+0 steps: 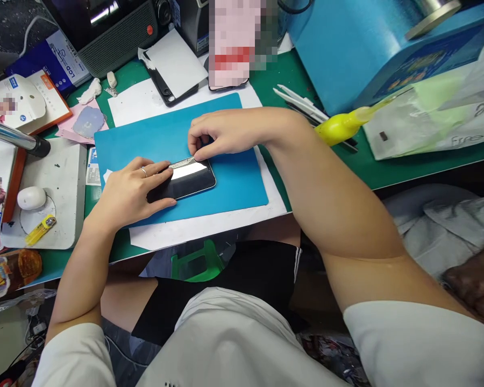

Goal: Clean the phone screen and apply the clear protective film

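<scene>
A dark smartphone (pixel 187 183) lies flat on a blue work mat (pixel 234 183) in the middle of the green desk. My left hand (pixel 135 188) rests on the phone's left end, fingers spread and pressing it down. My right hand (pixel 226 133) reaches over from the right, its fingertips pinched together at the phone's far edge, on a thin shiny strip or film edge there. What exactly the pinch holds is too small to make out.
Sheets of white paper (pixel 193 228) lie under the mat. Another phone (pixel 167 91) and a dark machine (pixel 116 32) sit behind. A yellow squeeze bottle (pixel 342 124) and blue box (pixel 367 48) stand right. A white pad (pixel 60 188) with a yellow lighter (pixel 40 229) lies left.
</scene>
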`<state>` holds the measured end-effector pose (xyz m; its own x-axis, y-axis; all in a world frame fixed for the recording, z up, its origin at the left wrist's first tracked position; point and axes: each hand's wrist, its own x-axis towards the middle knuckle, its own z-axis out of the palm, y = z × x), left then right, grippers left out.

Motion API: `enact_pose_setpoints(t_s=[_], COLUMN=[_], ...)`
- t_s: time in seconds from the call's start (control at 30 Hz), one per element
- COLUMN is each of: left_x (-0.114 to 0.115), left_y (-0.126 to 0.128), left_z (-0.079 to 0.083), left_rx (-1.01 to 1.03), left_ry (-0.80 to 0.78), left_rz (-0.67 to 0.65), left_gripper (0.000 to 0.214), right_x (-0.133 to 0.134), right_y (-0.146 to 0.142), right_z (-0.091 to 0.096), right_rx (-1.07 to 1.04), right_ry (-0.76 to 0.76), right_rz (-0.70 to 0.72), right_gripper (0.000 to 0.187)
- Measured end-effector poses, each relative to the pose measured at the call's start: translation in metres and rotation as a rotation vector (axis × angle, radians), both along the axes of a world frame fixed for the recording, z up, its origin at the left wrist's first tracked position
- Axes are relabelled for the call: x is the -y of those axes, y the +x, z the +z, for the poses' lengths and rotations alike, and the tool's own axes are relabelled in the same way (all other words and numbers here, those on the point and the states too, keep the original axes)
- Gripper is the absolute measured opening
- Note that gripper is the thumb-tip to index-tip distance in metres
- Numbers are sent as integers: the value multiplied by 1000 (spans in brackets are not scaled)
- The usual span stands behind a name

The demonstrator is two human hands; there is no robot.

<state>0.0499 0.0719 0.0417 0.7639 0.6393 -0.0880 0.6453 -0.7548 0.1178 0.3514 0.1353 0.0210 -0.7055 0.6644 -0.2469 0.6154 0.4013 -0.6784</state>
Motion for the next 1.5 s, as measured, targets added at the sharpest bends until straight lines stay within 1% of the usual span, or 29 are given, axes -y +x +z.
enact_pose_setpoints(t_s=[0.2,0.33,0.7,1.03,1.23,1.33,1.43,1.5], left_x=[0,0,1,4,3,1,-1,-2], left_y=[0,0,0,3,1,-2,-6,-8], left_z=[0,-1,0,0,0,2,5,6], left_rx=[-21,-8,-18,-28,-43,-13,13,24], left_ry=[26,16,15,0,29,-9,-48,-66], left_rz=[-16,-6,-19,1,-30,-35,-39,-33], left_gripper=[57,56,59,56,58,62,59,58], right_x=[-1,-1,0,1,0,0,2,4], right_y=[0,2,0,0,1,2,1,0], right_z=[-1,-2,0,2,-2,-3,0,2], right_rx=[0,-21,7,9,-6,-21,0,11], right_ry=[-5,-9,-12,-10,-14,-8,-12,-16], right_rz=[3,4,5,1,-6,2,-1,-2], right_gripper=[28,29,21,23,29,28,26,28])
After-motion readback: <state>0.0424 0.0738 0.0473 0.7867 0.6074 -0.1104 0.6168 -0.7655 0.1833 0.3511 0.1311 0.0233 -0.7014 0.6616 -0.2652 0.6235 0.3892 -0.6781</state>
